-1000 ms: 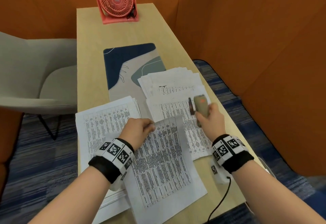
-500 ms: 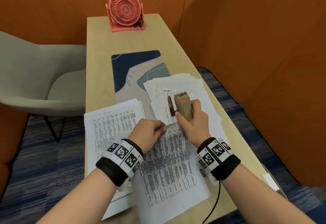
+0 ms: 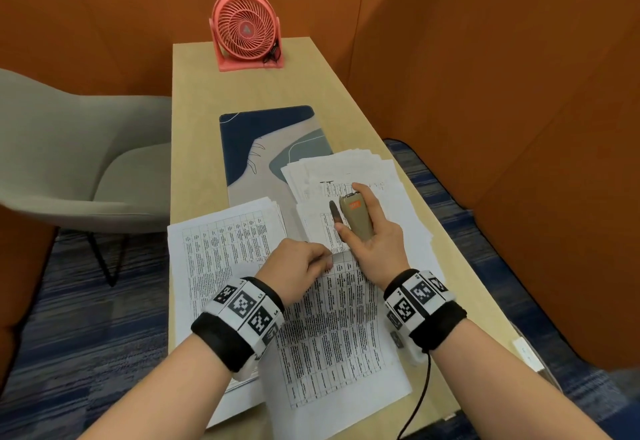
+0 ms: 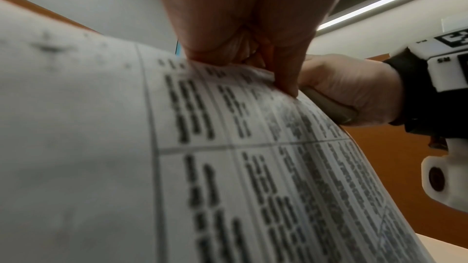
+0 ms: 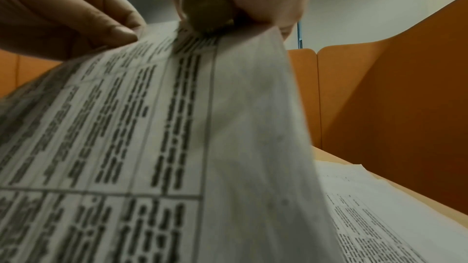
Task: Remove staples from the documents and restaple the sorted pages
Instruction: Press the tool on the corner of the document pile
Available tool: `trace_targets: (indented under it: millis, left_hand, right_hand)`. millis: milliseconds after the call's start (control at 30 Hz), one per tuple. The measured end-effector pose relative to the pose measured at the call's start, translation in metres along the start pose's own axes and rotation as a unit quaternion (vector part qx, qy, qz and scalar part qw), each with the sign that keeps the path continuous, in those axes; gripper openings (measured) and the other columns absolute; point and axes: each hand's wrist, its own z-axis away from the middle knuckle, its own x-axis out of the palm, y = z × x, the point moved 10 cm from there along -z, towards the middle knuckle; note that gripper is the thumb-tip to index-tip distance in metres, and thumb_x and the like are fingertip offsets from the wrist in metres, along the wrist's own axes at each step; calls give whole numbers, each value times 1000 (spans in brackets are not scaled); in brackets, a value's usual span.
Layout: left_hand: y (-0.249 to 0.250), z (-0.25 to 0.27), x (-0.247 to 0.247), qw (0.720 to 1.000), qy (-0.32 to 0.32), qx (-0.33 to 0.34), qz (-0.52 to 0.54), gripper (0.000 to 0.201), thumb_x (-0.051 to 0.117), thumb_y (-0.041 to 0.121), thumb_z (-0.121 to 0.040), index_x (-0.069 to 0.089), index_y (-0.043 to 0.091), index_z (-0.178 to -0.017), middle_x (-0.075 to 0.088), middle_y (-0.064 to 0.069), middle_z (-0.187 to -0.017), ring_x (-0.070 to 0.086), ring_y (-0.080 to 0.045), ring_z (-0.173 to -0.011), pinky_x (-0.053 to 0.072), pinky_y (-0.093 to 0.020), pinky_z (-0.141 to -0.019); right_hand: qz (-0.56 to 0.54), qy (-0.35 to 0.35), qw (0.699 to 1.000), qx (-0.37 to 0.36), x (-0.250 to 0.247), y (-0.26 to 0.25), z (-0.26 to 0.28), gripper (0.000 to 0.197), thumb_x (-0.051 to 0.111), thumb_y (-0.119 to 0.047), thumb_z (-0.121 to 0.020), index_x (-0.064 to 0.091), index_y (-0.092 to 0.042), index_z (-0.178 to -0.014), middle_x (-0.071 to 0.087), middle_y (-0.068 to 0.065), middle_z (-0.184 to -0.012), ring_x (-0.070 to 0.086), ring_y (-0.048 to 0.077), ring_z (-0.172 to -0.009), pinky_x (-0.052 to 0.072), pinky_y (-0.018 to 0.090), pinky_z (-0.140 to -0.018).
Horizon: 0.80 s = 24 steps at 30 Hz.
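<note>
From the head camera I see my left hand (image 3: 298, 266) pinching the top edge of a printed document (image 3: 332, 329) that lies on the table (image 3: 194, 121) between my two wrists. My right hand (image 3: 372, 232), just beside the left, is wrapped around a tan stapler (image 3: 356, 216) with an orange label, its far end pointing away from me. Beyond the right hand sits a loose pile of pages (image 3: 349, 169); under and outside the left hand lies another stack of pages (image 3: 221, 249). Well past both hands stands a pink fan (image 3: 245, 29).

From the left wrist camera, my fingers (image 4: 222, 33) clamp the document's (image 4: 253, 167) top edge, and the right hand (image 4: 346, 85) holds the stapler (image 4: 329, 107) just beside them.

From the right wrist camera, the stapler's butt (image 5: 202, 11) sits in my curled fingers, touching the document's (image 5: 177, 127) top edge, with the left hand's thumb (image 5: 119, 31) pressed on the paper alongside.
</note>
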Motion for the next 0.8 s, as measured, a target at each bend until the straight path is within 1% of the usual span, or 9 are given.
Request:
trace_targets:
  millis: [167, 267, 333, 367, 433, 500, 600, 700, 800]
  left_hand:
    - [-4, 0, -1, 1000, 5, 0, -5, 22, 53, 23, -93, 69, 9, -97, 70, -8, -82, 64, -19, -79, 49, -29, -77]
    - [-12, -1, -8, 1000, 15, -13, -1, 23, 52, 24, -94, 68, 10, -102, 71, -5, -87, 64, -17, -82, 49, -26, -79]
    - [-21, -1, -12, 999, 19, -30, -1, 23, 51, 24, -95, 68, 11, -103, 70, -4, -86, 64, -15, -82, 48, -23, -78]
    - [-27, -1, -15, 999, 22, -41, -3, 23, 50, 25, -95, 68, 12, -102, 70, -3, -86, 64, -15, -82, 48, -23, -78]
    - [-40, 1, -20, 997, 35, -65, -11, 22, 49, 25, -95, 67, 13, -100, 70, -2, -86, 63, -16, -82, 48, -25, -81]
    - [-52, 3, -30, 994, 57, -86, -22, 21, 49, 27, -95, 66, 15, -97, 69, -1, -84, 63, -18, -83, 46, -30, -88]
    - [-65, 3, -50, 988, 104, -111, -32, 20, 50, 29, -94, 66, 18, -95, 69, -1, -84, 62, -21, -88, 41, -35, -93]
    - [-73, 2, -80, 979, 163, -117, -37, 19, 49, 30, -94, 66, 20, -92, 69, 0, -82, 60, -23, -90, 34, -39, -98]
    - [-80, 4, -109, 964, 213, -139, -74, 21, 44, 33, -96, 64, 25, -97, 61, 8, -81, 55, -20, -100, 12, -38, -108]
  right_hand:
    - [-17, 18, 1000, 12, -4, 0, 2, 64, 60, -45, -80, 27, -51, -135, 62, 0, -83, 57, 14, -62, 49, 24, -59]
    - [-107, 77, 989, 72, -18, 12, 2, 81, 73, -29, -80, 24, -35, -144, 61, -8, -80, 59, 7, -67, 50, 15, -61]
    - [-160, 135, 971, 112, -33, 17, 1, 61, 73, -20, -79, 43, -23, -132, 59, -12, -85, 60, 9, -75, 55, 24, -69]
    - [-185, 165, 960, 129, -41, 20, -1, 40, 72, -18, -80, 53, -20, -115, 59, -8, -84, 60, 14, -74, 55, 30, -68]
    - [-243, 199, 936, 159, -50, 30, -2, 16, 69, -14, -83, 56, -19, -89, 58, 0, -75, 55, 19, -64, 50, 34, -62]
    - [-276, 149, 935, 168, -42, 38, -4, 21, 71, -18, -80, 55, -12, -91, 58, 10, -77, 54, 24, -63, 49, 34, -60]
    - [-257, -63, 946, 189, 5, 37, 4, 65, 77, -28, -65, 46, -9, -120, 56, 14, -103, 59, 23, -77, 52, 24, -57]
    - [-161, -227, 942, 187, 51, 25, 25, 48, 67, -34, -66, 49, -21, -109, 56, 11, -101, 59, 18, -74, 51, 23, -54]
    - [-123, -218, 946, 204, 70, 32, 27, 36, 69, -38, -69, 55, -19, -96, 61, 9, -91, 60, 20, -72, 53, 33, -59]
